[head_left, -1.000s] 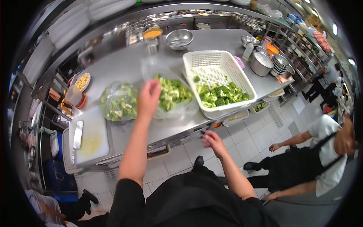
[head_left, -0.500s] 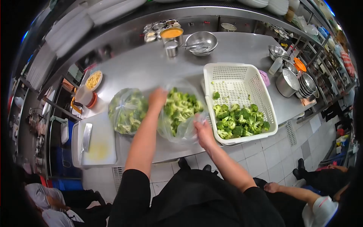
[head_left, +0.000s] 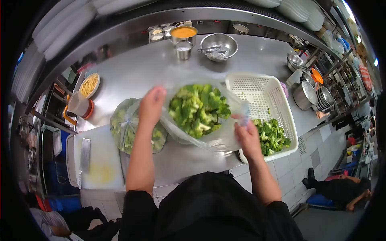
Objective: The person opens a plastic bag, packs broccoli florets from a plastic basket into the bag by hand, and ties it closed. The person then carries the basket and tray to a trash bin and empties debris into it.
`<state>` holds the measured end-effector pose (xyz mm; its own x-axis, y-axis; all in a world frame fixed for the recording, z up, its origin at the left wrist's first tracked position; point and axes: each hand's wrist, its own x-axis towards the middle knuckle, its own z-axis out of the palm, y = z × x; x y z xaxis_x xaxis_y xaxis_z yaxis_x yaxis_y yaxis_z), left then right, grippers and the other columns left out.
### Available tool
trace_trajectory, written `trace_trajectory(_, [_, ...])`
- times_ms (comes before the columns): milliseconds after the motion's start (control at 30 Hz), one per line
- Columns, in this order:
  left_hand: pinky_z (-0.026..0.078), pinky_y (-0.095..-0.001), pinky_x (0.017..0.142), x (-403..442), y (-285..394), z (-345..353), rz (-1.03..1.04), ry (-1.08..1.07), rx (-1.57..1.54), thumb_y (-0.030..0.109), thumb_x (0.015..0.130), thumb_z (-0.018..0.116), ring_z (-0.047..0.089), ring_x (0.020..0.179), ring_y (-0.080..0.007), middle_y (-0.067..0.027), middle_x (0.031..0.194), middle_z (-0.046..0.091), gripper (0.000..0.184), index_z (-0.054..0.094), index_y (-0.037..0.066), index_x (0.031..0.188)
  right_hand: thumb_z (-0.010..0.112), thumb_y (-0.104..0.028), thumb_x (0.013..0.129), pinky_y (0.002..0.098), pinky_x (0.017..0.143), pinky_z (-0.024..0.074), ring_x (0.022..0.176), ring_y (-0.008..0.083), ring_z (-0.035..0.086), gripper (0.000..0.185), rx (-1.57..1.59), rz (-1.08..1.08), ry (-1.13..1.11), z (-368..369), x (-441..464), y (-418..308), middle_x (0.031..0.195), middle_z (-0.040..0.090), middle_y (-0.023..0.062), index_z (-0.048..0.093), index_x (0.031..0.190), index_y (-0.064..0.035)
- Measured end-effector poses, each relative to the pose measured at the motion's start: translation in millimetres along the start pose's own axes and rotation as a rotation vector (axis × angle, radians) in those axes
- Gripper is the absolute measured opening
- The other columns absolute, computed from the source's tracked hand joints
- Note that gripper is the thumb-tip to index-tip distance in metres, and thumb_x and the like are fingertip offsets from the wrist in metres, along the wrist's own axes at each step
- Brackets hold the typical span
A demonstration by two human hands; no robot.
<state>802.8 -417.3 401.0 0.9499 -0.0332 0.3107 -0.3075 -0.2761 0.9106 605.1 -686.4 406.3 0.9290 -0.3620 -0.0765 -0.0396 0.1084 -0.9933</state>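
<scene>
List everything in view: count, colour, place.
counter: 1, silver, centre
open bag: 1, clear, centre
closed bag: 1, clear, centre-left
basket: 1, white, right
broccoli: uncounted, green, bags and basket
cutting board: 1, white, left
knife: 1, silver, on board
dish: 1, white, left edge
tub: 1, clear, near dish
pots: at least 3, silver, two far, one right
bowls: several, silver, far side and right
plates: uncounted, white, overhead
other people: 2+, dark trousers, lower sides
rack items: too small to count
left hand: 1, bare, at open bag's left
right hand: 1, bare, gripping its right

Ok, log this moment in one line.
open bag: holds broccoli | left hand: at bag's left side | right hand: grips bag's right side | white basket: loose broccoli
</scene>
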Motion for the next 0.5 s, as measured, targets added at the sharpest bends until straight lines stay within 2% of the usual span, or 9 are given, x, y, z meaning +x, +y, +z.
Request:
trace_trajectory(67, [0.047, -0.0315, 0.067, 2.7, -64.5, 13.7, 0.056, -0.066, 0.343, 0.030, 0.094, 0.064, 0.055, 0.068, -0.0171, -0.0077, 0.077, 0.065, 0.027, 0.067, 0.007, 0.108, 0.054, -0.010, 0.093, 0.0209, 0.052, 0.0307, 0.057, 0.0042, 0.039, 0.029, -0.017, 0.127, -0.029, -1.2, 17.8, 30.6, 0.067, 0.044, -0.0077, 0.062, 0.121, -0.0052])
trace_trajectory(100, [0.047, -0.0315, 0.067, 0.1, -65.7, 13.5, 0.054, -0.055, 0.344, 0.030, 0.094, 0.064, 0.055, 0.068, -0.0171, -0.0077, 0.077, 0.065, 0.027, 0.067, 0.007, 0.108, 0.054, -0.009, 0.093, 0.0209, 0.052, 0.0300, 0.056, 0.0045, 0.038, 0.031, 0.020, 0.195, -0.015, 0.3, 22.5, 31.7, 0.067, 0.044, -0.0076, 0.062, 0.123, -0.0050])
trace_trajectory(167, [0.048, -0.0328, 0.069, -4.6, -68.2, 16.2, -0.016, 0.021, 0.402, 0.028, 0.093, 0.063, 0.060, 0.071, -0.0197, -0.0101, 0.080, 0.067, 0.025, 0.067, 0.007, 0.105, 0.054, -0.009, 0.092, 0.0209, 0.052, 0.0297, 0.056, 0.0046, 0.038, 0.033, 0.019, 0.187, -0.064, -9.8, 28.0, 24.1, 0.067, 0.043, -0.0076, 0.061, 0.125, -0.0045])
trace_trajectory(300, [0.049, -0.0329, 0.071, -11.9, -6.2, 3.9, -0.017, 0.077, 0.332, 0.028, 0.092, 0.064, 0.063, 0.074, -0.0207, -0.0110, 0.082, 0.068, 0.025, 0.067, 0.007, 0.104, 0.053, -0.009, 0.091, 0.0209, 0.052, 0.0285, 0.056, 0.0047, 0.036, 0.038, 0.009, 0.143, -0.166, -17.5, 22.6, -6.9, 0.067, 0.042, -0.0079, 0.058, 0.128, -0.0027])
trace_trajectory(367, [0.051, -0.0396, 0.077, -18.1, 10.9, 0.9, -0.109, -0.059, 0.458, 0.032, 0.095, 0.059, 0.067, 0.088, -0.0341, -0.0164, 0.095, 0.070, 0.030, 0.066, 0.006, 0.108, 0.051, -0.009, 0.092, 0.0213, 0.054, 0.0314, 0.058, 0.0046, 0.039, 0.038, -0.028, 0.148, -0.208, -19.4, 23.8, -1.7, 0.069, 0.045, -0.0074, 0.058, 0.129, -0.0039])
trace_trajectory(433, [0.051, -0.0391, 0.077, -27.3, -34.8, 7.2, -0.032, -0.057, 0.513, 0.031, 0.094, 0.060, 0.067, 0.088, -0.0335, -0.0159, 0.096, 0.070, 0.029, 0.067, 0.007, 0.108, 0.054, -0.014, 0.094, 0.0239, 0.056, 0.0372, 0.062, 0.0052, 0.044, 0.038, -0.299, 0.098, -0.200, -20.8, 32.0, 29.6, 0.073, 0.051, -0.0055, 0.059, 0.130, -0.0064])
trace_trajectory(467, [0.051, -0.0386, 0.077, -31.3, -51.0, 7.9, 0.052, -0.057, 0.558, 0.030, 0.094, 0.061, 0.067, 0.088, -0.0329, -0.0155, 0.097, 0.070, 0.027, 0.067, 0.007, 0.108, 0.055, -0.019, 0.095, 0.0294, 0.063, 0.0448, 0.068, 0.0118, 0.053, 0.038, -0.412, 0.112, -0.205, -25.5, 33.9, 47.2, 0.078, 0.061, 0.0019, 0.059, 0.131, -0.0080])
trace_trajectory(500, [0.051, -0.0386, 0.077, -34.1, -49.6, 7.2, 0.064, -0.060, 0.556, 0.030, 0.094, 0.061, 0.067, 0.088, -0.0329, -0.0155, 0.097, 0.070, 0.027, 0.067, 0.007, 0.108, 0.055, -0.019, 0.095, 0.0294, 0.063, 0.0448, 0.068, 0.0118, 0.053, 0.038, -0.409, 0.105, -0.195, -29.0, 35.8, 50.3, 0.078, 0.061, 0.0019, 0.059, 0.131, -0.0080])
